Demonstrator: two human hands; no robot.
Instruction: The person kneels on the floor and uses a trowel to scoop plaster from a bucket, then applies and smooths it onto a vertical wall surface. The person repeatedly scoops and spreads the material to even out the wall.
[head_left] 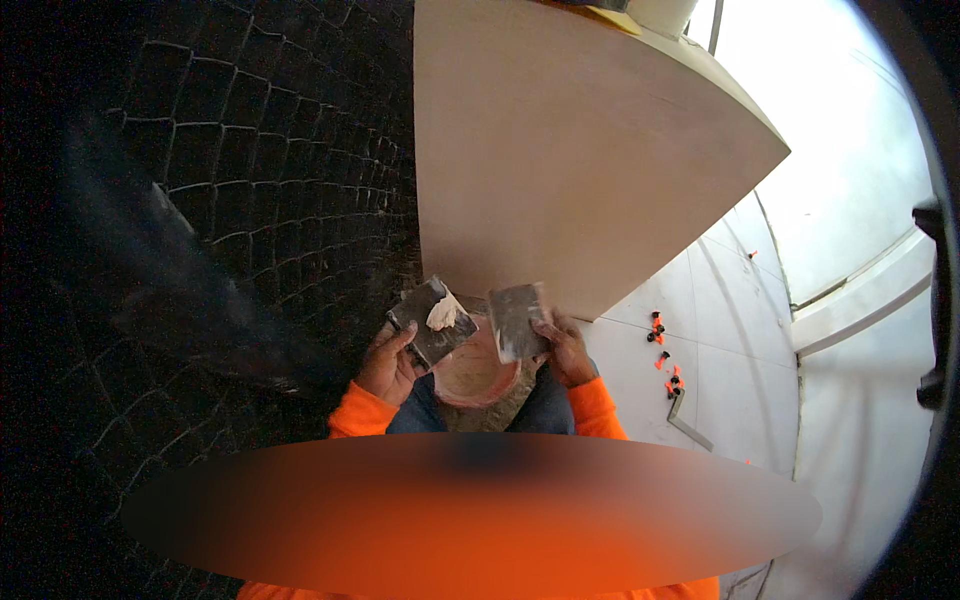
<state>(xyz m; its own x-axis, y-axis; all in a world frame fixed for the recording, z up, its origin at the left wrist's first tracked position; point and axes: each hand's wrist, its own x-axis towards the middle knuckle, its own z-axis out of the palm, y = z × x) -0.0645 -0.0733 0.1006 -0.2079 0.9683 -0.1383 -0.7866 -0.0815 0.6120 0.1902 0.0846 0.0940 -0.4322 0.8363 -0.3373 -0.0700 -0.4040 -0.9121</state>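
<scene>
My left hand (388, 364) is closed around a dark, flat, square putty spreader (422, 335), tilted, with a lump of cream-coloured paste (443, 313) on its face. Another grey, paste-smeared putty spreader (515, 322) is gripped by my right hand (566, 350), a small gap to the right of the first. Beneath both spreaders sits a reddish round tub (478, 372) between my knees, its inside coated with pale residue. The spreaders cover part of its rim.
A large beige panel (570, 150) rises just ahead. Dark wire mesh fencing (250, 150) lines the left. On the pale tiled floor (640, 380) at right are several orange-and-black clips (656, 328) and an L-shaped metal bar (688, 425). A white wall (850, 200) stands beyond.
</scene>
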